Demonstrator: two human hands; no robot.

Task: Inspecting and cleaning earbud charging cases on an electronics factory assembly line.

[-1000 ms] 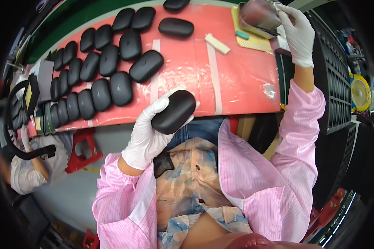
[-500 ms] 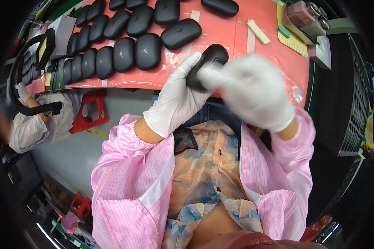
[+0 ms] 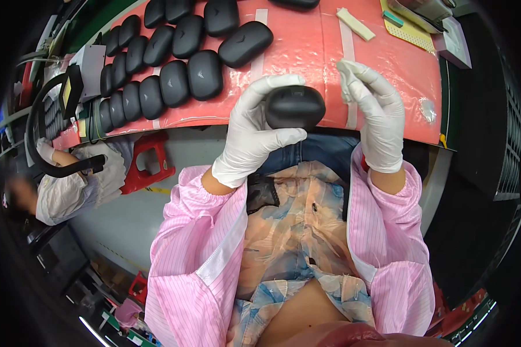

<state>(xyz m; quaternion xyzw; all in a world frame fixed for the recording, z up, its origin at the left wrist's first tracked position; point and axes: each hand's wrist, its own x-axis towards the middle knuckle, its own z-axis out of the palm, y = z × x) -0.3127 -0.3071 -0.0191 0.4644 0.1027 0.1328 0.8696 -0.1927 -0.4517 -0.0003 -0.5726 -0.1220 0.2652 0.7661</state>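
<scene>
"Are the hands together?"

"No, they're apart. The left hand [image 3: 252, 130] is clamped round a black case [image 3: 295, 109], with fingers along its eleven o'clock side and the thumb at six o'clock. The right hand [image 3: 382, 113] stands at three o'clock from it, not touching it."

"Does the right hand have anything?"

"Yes, thumb and fingers are pinched on what looks like a crumpled pale cloth [image 3: 345, 75]. Its full shape is hidden by the fingers."

"Where exactly is the case?"

"In the left palm, appearing over the near edge of the red-covered table [image 3: 307, 55]."

"And the others?"

"More black cases [image 3: 175, 84] lie in rows from nine to eleven o'clock of it. The nearest loose one is tilted, at eleven."

"What's on the far side?"

"A cream strip [image 3: 356, 24] lies at one o'clock from the held case. Beyond it, nearer two o'clock, a yellow sheet [image 3: 411, 36] carries a small green block [image 3: 393, 18]."

"Anyone else about?"

"A co-worker [image 3: 78, 185] in white, between eight and nine o'clock, beside a red stool [image 3: 138, 168]."
</scene>
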